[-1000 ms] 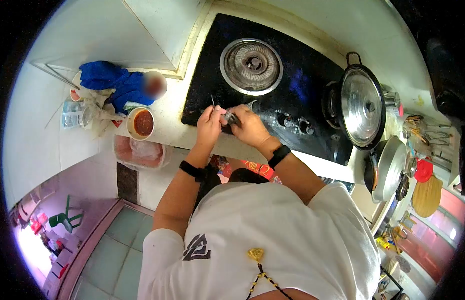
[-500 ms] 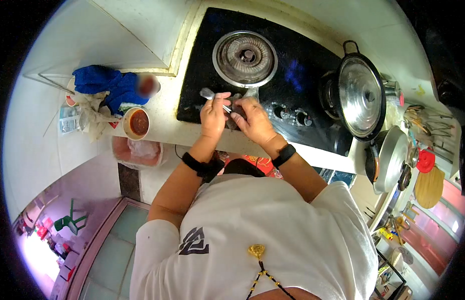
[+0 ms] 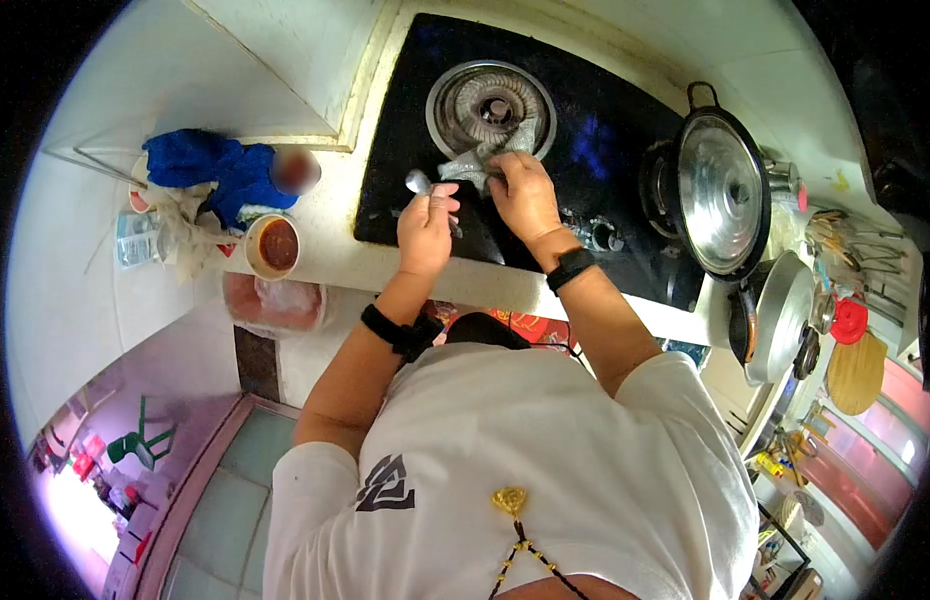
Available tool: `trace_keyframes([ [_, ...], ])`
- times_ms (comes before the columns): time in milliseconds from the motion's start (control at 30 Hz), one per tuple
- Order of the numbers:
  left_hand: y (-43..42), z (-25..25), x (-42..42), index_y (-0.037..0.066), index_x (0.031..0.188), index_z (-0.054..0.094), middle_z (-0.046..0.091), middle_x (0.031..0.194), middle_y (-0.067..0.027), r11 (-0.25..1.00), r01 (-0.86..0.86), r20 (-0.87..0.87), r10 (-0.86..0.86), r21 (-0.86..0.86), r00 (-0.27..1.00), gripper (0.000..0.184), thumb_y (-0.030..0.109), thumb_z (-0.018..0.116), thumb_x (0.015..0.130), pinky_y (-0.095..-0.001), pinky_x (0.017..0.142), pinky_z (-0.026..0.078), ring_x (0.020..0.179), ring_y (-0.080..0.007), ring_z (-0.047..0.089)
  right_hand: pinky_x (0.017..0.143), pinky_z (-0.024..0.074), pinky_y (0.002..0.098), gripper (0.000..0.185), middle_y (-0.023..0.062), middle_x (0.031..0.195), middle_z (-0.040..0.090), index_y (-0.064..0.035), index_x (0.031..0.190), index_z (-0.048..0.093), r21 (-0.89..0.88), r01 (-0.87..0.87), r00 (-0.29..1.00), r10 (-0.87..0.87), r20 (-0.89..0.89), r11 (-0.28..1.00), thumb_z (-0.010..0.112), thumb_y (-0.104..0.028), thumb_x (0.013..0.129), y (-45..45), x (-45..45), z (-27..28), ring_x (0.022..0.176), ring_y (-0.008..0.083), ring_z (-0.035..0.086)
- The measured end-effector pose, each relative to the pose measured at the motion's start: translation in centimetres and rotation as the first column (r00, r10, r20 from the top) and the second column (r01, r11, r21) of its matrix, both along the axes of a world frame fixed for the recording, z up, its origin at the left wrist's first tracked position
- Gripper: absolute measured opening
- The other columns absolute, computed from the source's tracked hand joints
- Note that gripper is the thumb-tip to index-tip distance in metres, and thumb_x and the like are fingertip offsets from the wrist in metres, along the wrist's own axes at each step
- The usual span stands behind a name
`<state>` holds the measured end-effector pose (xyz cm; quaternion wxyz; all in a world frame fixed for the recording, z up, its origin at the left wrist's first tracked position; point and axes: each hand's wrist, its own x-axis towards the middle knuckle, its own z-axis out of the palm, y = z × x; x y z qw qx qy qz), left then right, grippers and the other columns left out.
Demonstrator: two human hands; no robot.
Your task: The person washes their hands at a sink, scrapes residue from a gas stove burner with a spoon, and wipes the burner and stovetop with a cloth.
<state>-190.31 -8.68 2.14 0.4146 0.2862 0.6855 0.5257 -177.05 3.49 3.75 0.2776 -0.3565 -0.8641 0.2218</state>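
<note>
My left hand (image 3: 427, 228) is closed round a metal spoon (image 3: 418, 182), whose bowl sticks up past the fingers over the black cooktop (image 3: 605, 110). To its right, my right hand (image 3: 525, 200) has its fingers on a crumpled grey cloth (image 3: 473, 165). That cloth lies on the glass and reaches over the lower edge of the round burner (image 3: 490, 108). The control knobs (image 3: 605, 236) are just right of my right hand.
A bowl of red sauce (image 3: 275, 247) and a blue cloth (image 3: 217, 170) are on the left counter, above a tub (image 3: 275, 300). On the right are a lidded wok (image 3: 723, 190), a second pan (image 3: 785, 320) and a round wooden board (image 3: 857, 375).
My right hand has moved up and right, away from my left hand, with the cloth now spread towards the burner. The spoon has come into clear view in my left hand.
</note>
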Motion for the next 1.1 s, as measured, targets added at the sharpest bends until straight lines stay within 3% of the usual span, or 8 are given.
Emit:
trace_keyframes([
  [67,1.3,0.2,0.3,0.002,0.113,0.067,0.068,0.091,-0.0099,0.998,-0.006,-0.060,0.011,0.070,0.998,0.039,0.032,0.043,0.105,-0.0291,0.066,0.051,0.077,-0.0183,0.065,0.085,0.0494,0.0437,0.026,0.0153,0.095,0.065,-0.0044,0.099,0.064,0.005,-0.012,0.994,0.011,0.107,1.000,0.069,-0.003,0.074,0.2,0.4,0.2,0.094,0.0366,0.060],
  [133,2.7,0.5,0.2,0.001,0.111,0.067,0.068,0.093,-0.0162,0.956,0.192,-0.587,-0.025,0.224,0.809,0.034,0.026,0.046,0.103,-0.0364,0.076,0.051,0.083,-0.0286,0.065,0.089,0.0481,0.0431,0.029,0.0149,0.100,0.065,-0.0043,0.102,0.064,-0.003,-0.009,0.990,0.010,0.138,1.000,0.069,-0.006,0.073,0.4,1.2,-0.1,0.099,0.0360,0.059],
  [167,3.5,1.2,0.5,0.000,0.105,0.068,0.067,0.095,-0.0200,0.945,0.226,-0.604,-0.039,0.237,0.796,0.029,0.021,0.049,0.099,-0.0421,0.085,0.048,0.092,-0.0346,0.063,0.090,0.0483,0.0428,0.030,0.0148,0.102,0.065,-0.0042,0.102,0.064,0.023,-0.006,0.980,0.001,0.198,1.000,0.069,-0.006,0.073,0.4,1.5,0.0,0.099,0.0356,0.059],
  [300,5.3,0.8,1.0,0.002,0.095,0.069,0.070,0.094,-0.0140,0.931,0.270,-0.785,-0.354,-0.246,0.508,0.029,0.026,0.053,0.095,-0.0466,0.083,0.046,0.094,-0.0328,0.061,0.090,0.0493,0.0416,0.033,0.0148,0.107,0.065,-0.0042,0.106,0.065,0.059,0.011,0.929,-0.032,0.370,0.998,0.067,-0.008,0.073,0.3,1.8,-0.1,0.100,0.0346,0.060],
  [533,6.7,0.0,0.6,0.002,0.090,0.070,0.069,0.099,-0.0107,0.942,0.283,-0.892,-0.279,-0.182,0.356,0.026,0.025,0.057,0.091,-0.0439,0.084,0.047,0.096,-0.0281,0.059,0.088,0.0514,0.0433,0.038,0.0191,0.110,0.064,-0.0022,0.112,0.063,-0.124,0.119,0.940,-0.071,0.334,0.985,0.061,-0.002,0.074,1.1,1.3,-2.0,0.101,0.0380,0.063],
  [1000,8.5,-3.1,0.8,-0.005,0.089,0.066,0.065,0.094,-0.0246,0.970,0.174,-0.616,-0.241,-0.168,0.750,0.032,0.023,0.053,0.094,-0.0459,0.079,0.051,0.085,-0.0404,0.064,0.080,0.0547,0.0400,0.047,0.0251,0.106,0.065,0.0011,0.119,0.055,-0.638,0.212,0.947,-0.317,-0.053,0.741,0.066,0.002,0.073,-0.2,-0.2,-4.8,0.092,0.0355,0.068],
  [1067,8.8,-3.7,0.5,-0.006,0.089,0.066,0.065,0.090,-0.0251,0.961,0.155,-0.515,-0.255,-0.230,0.818,0.033,0.024,0.053,0.095,-0.0456,0.079,0.051,0.085,-0.0414,0.064,0.066,0.0583,0.0347,0.043,0.0209,0.101,0.065,0.0022,0.123,0.051,-0.892,0.093,0.874,-0.466,-0.140,0.443,0.060,0.007,0.081,-0.6,-1.1,-2.6,0.080,0.0273,0.070],
  [1100,9.0,-4.6,0.5,-0.005,0.089,0.066,0.065,0.084,-0.0232,0.974,0.110,-0.319,-0.171,-0.200,0.932,0.032,0.024,0.053,0.095,-0.0441,0.072,0.052,0.077,-0.0383,0.065,0.066,0.0583,0.0347,0.043,0.0209,0.101,0.065,0.0022,0.123,0.051,-0.892,0.097,0.872,-0.470,-0.138,0.441,0.060,0.007,0.081,-0.5,-1.2,-2.5,0.080,0.0273,0.070],
])
